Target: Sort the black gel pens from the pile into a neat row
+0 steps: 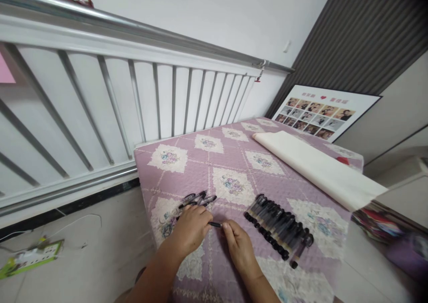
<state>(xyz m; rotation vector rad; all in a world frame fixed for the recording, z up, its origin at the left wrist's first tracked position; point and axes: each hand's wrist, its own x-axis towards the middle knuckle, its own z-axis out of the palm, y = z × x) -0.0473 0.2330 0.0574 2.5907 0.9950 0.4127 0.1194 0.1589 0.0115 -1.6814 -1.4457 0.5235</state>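
Between my two hands is a dark pen (216, 224). My left hand (193, 226) is closed around one end of it, and the fingers of my right hand (238, 242) pinch the other end. A small loose pile of pens (198, 199) lies just beyond my left hand, partly hidden by it. To the right of my right hand, several clear pens with black caps (277, 225) lie side by side in a slanting row. The held pen's ends are covered by my fingers.
The table has a purple flowered cloth (230, 153). A rolled cream sheet (310, 169) lies across its right side, before a framed photo board (326, 111). A white radiator (163, 97) runs along the wall behind. A power strip (33, 256) sits on the floor at left.
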